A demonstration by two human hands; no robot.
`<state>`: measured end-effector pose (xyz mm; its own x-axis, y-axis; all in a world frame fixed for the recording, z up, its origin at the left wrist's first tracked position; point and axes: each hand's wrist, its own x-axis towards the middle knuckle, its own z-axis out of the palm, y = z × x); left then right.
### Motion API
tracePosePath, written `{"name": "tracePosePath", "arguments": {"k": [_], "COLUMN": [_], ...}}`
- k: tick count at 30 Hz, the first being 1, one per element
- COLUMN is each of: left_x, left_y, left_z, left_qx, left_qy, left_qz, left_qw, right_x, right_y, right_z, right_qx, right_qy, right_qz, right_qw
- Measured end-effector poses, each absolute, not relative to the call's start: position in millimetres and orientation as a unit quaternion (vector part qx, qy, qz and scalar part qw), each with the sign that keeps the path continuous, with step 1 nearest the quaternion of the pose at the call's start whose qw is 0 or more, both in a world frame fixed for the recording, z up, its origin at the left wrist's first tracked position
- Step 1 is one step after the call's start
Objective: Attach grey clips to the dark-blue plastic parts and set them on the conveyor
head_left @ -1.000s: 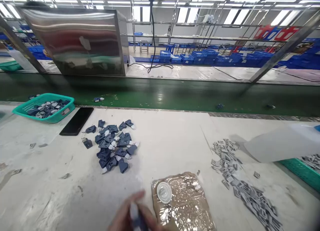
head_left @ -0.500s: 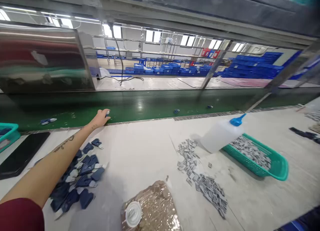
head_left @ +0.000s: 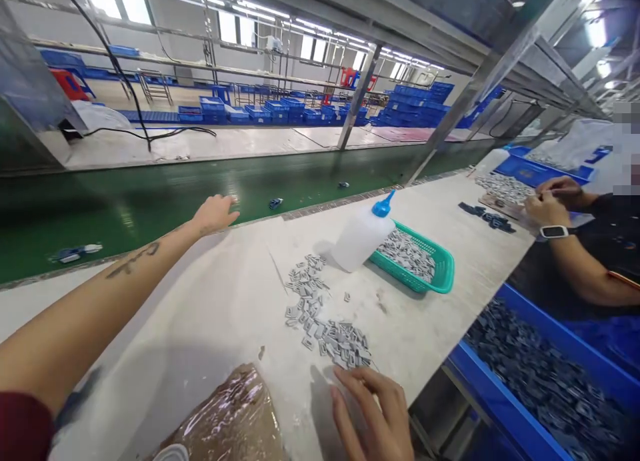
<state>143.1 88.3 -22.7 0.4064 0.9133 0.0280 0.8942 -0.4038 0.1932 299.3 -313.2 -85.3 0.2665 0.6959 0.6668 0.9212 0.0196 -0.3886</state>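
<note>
your left hand (head_left: 214, 213) is reaching out over the edge of the green conveyor belt (head_left: 150, 201), fingers loosely spread and gripping nothing. your right hand (head_left: 373, 418) is lying flat on the white table (head_left: 225, 294), fingers open, just beside the scattered pile of small grey parts (head_left: 320, 321). a white bottle with a blue cap (head_left: 361, 233) is leaning on the teal basket (head_left: 443, 278) beyond them.
</note>
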Motion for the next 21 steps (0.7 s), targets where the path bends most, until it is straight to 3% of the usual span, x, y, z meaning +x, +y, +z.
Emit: {"name": "tracePosePath", "arguments": {"k": [4, 9, 16, 21], "left_x": [225, 260, 227, 174], "left_y": [94, 97, 92, 51], "left_z": [-29, -50, -54, -16], "left_qx": [0.850, 0.842, 0.820, 0.780], "left_qy": [0.514, 0.521, 0.532, 0.539], "left_qz": [0.100, 0.117, 0.158, 0.224], "left_qw": [0.064, 0.080, 0.138, 0.224], "right_x": [301, 295, 279, 286], "right_y": [-281, -258, -289, -316], "right_z": [-84, -87, -113, -92], "right_qx": [-0.676, -0.658, -0.621, -0.556], "right_qy": [-0.629, -0.651, -0.637, -0.754], "right_qz": [-0.145, -0.179, -0.218, -0.149], "right_qw": [0.356, 0.333, 0.402, 0.316]}}
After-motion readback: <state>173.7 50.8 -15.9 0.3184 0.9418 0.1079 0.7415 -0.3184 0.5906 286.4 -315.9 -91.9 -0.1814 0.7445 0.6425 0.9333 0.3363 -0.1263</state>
